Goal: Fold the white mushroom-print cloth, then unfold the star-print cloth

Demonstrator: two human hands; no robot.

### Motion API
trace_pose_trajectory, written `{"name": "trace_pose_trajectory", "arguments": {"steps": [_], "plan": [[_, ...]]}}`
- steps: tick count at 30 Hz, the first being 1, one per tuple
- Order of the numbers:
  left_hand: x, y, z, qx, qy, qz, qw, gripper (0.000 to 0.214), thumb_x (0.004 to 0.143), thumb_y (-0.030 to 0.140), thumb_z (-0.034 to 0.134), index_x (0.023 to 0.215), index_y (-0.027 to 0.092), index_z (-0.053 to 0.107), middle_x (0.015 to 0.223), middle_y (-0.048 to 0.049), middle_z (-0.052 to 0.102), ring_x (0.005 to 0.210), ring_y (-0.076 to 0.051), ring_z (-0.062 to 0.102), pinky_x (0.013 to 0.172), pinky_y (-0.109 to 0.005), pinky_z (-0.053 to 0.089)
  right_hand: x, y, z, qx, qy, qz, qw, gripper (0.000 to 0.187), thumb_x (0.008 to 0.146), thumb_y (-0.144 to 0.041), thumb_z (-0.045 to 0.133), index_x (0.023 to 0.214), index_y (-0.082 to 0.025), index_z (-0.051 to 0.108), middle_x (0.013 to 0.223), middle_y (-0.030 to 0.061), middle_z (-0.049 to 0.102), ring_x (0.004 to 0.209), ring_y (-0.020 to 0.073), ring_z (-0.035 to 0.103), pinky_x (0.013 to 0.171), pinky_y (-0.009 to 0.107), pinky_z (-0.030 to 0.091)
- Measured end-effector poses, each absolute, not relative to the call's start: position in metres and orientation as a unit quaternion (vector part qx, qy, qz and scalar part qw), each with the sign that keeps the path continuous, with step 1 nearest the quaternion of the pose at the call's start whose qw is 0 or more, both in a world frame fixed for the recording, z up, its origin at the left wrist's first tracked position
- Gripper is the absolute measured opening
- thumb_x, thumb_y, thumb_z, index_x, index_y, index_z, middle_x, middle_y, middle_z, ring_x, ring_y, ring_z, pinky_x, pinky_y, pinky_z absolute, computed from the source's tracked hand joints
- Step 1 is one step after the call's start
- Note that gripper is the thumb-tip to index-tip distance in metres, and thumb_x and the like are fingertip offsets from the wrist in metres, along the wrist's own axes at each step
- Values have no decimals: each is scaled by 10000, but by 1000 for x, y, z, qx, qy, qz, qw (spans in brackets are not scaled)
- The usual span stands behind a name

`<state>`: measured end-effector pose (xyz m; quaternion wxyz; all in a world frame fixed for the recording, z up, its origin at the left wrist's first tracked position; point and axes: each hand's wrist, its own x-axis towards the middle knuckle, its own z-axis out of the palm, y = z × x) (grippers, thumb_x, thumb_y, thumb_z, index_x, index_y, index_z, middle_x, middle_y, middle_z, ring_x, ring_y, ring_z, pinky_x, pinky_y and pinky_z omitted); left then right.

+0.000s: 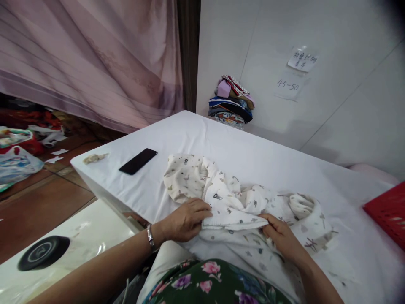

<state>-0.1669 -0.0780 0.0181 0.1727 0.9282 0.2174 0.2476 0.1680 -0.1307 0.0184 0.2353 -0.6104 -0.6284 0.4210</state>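
A crumpled white garment (pixel 240 202) with small printed figures lies on the white-covered table (pixel 221 143) in front of me. My left hand (pixel 186 219), a bracelet on its wrist, pinches a folded edge of the garment near its left side. My right hand (pixel 280 236) grips the same folded edge further right, fingers curled under the cloth. Both hands are closed on the fabric near the table's front edge.
A black phone (pixel 138 161) lies on the table's left part, with a small crumpled scrap (pixel 94 158) near the corner. A stack of folded clothes (pixel 232 102) stands at the far wall. A red basket (pixel 389 211) sits at the right edge. Bags lie on the floor at left.
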Motion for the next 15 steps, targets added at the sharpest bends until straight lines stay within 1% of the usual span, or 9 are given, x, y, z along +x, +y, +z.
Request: {"name": "trace_pose_trajectory", "arguments": {"steps": [6, 11, 15], "plan": [[-161, -75, 20, 927, 232, 252, 152, 343, 760, 76, 469, 1078, 187, 534, 1050, -98, 588, 980, -207, 520, 897, -393, 413, 169, -130, 17, -605, -633, 419, 239, 267, 826, -299, 426, 992, -188, 603, 673, -23, 526, 643, 145, 459, 603, 242, 347], [-159, -68, 27, 908, 245, 307, 144, 284, 774, 81, 467, 1012, 198, 569, 1014, -82, 608, 925, -184, 549, 849, -364, 432, 165, -130, 25, -606, -630, 419, 245, 273, 830, -332, 430, 983, -187, 604, 657, -26, 518, 612, 139, 447, 579, 237, 343], [-156, -59, 42, 885, 285, 350, 110, 244, 790, 111, 494, 988, 206, 599, 1030, -77, 607, 919, -182, 554, 827, -359, 443, 163, -129, 37, -595, -642, 414, 251, 254, 836, -318, 423, 971, -189, 596, 665, -22, 500, 619, 133, 434, 571, 229, 338]]}}
